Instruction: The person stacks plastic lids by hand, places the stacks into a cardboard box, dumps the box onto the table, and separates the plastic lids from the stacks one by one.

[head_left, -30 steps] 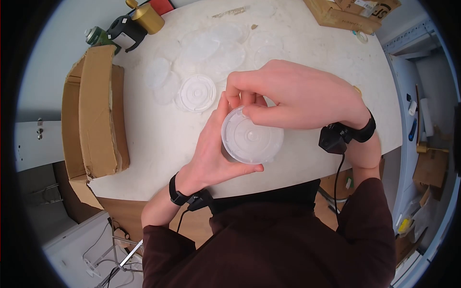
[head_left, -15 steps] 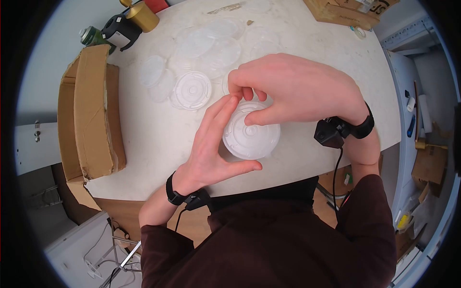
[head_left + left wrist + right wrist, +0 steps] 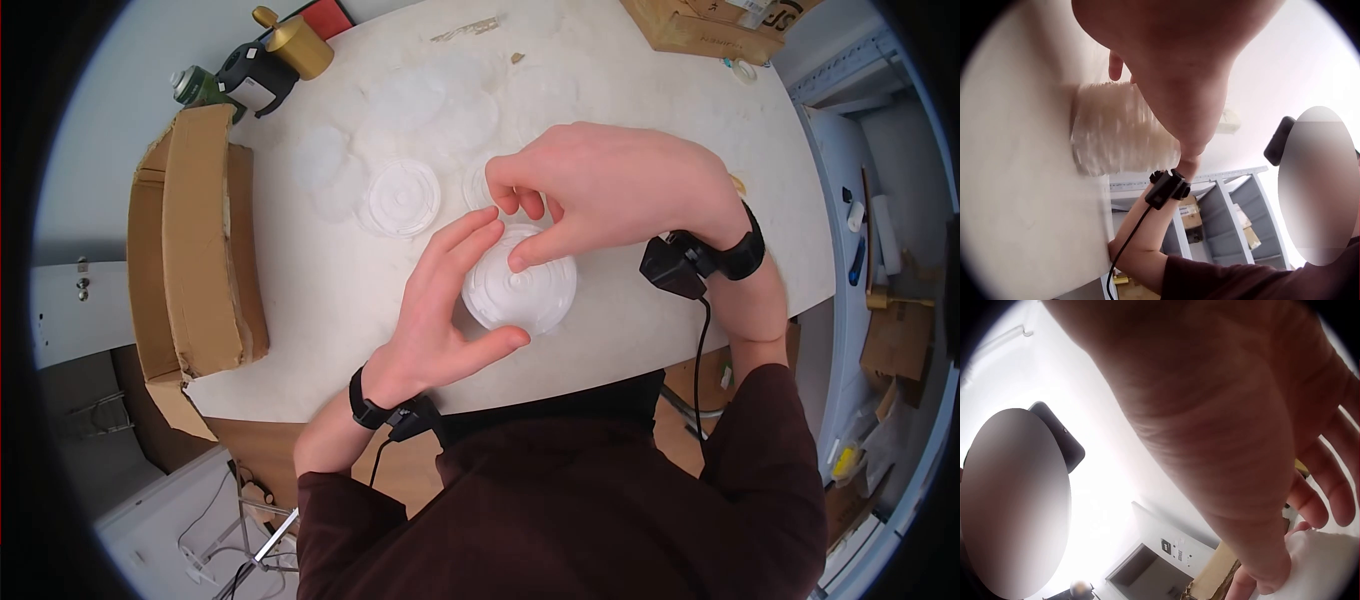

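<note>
Translucent plastic makes up the ribbed column of stacked round lids [image 3: 528, 298], standing on the white table [image 3: 630, 310] between both hands. Its tall, loose-looking build probably explains the left hand [image 3: 425, 310]: fingers and thumb spread apart around the left side, likely as a steadying guard, though I cannot tell whether they press. The right hand [image 3: 625, 190] arches above, its thumb on the topmost lid, its bent fingers apart from it; this grip perhaps suits closely nested rims. Beyond lies a clear, flat round lid [image 3: 400, 198].
</note>
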Demonstrator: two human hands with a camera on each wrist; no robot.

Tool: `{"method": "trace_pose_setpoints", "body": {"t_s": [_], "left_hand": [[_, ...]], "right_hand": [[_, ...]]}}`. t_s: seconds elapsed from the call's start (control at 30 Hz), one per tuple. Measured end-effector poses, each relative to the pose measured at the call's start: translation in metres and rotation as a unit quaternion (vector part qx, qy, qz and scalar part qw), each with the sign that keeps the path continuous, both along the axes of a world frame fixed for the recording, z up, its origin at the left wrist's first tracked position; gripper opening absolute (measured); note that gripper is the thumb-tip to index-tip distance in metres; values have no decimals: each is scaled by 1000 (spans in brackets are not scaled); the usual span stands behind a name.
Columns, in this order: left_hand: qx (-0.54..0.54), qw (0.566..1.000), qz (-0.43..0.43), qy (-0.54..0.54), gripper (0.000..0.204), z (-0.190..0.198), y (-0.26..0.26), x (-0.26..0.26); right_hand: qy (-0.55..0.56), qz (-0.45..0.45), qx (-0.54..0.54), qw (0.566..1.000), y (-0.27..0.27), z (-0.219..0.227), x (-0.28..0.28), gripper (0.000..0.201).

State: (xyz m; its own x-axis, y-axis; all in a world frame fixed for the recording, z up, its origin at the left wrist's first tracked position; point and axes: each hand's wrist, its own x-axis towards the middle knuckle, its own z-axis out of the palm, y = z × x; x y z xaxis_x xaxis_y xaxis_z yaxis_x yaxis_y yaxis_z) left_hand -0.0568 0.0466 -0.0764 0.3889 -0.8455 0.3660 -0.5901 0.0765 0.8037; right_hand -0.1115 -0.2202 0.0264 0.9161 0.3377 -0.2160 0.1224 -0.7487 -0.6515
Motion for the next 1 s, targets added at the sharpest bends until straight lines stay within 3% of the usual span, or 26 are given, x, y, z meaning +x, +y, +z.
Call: {"method": "trace_pose_setpoints", "body": {"t_s": [0.07,0.2,0.27,0.33,0.4,0.47,0.53,0.6,0.63,0.7,0.8,0.93,1.0], "left_hand": [[5,999,-12,-33,90,-1,1,0],[9,999,-16,-47,92,1,3,4],[-10,999,-8,30,92,0,3,1],[-27,997,16,73,87,2,4,-1],[-50,991,48,116,83,12,2,0],[43,992,75,97,76,35,9,5],[51,990,127,40,74,48,17,10],[211,971,108,43,72,58,25,13],[201,969,137,39,72,54,29,12],[267,958,97,-35,83,35,35,-4],[287,953,93,1,94,52,43,-28],[257,955,137,63,97,54,46,-46],[197,965,164,62,95,32,41,-59]], "right_hand": [[51,4,-16,999,-1,1,3,53],[63,7,-21,998,-3,4,1,50],[45,-36,62,996,-7,1,-7,53],[69,-61,77,993,-8,-2,-25,54],[20,-162,168,972,-7,-16,-51,52],[30,-246,204,947,10,-21,-80,55],[-15,-288,309,906,21,-63,-106,59],[-29,-317,319,893,42,-73,-120,59],[-50,-315,289,903,53,-72,-124,58],[-72,-304,255,915,70,-74,-135,57],[-118,-325,191,919,88,-82,-129,57],[-99,-341,300,885,99,-88,-127,55],[-102,-340,346,869,107,-87,-128,54]]}}
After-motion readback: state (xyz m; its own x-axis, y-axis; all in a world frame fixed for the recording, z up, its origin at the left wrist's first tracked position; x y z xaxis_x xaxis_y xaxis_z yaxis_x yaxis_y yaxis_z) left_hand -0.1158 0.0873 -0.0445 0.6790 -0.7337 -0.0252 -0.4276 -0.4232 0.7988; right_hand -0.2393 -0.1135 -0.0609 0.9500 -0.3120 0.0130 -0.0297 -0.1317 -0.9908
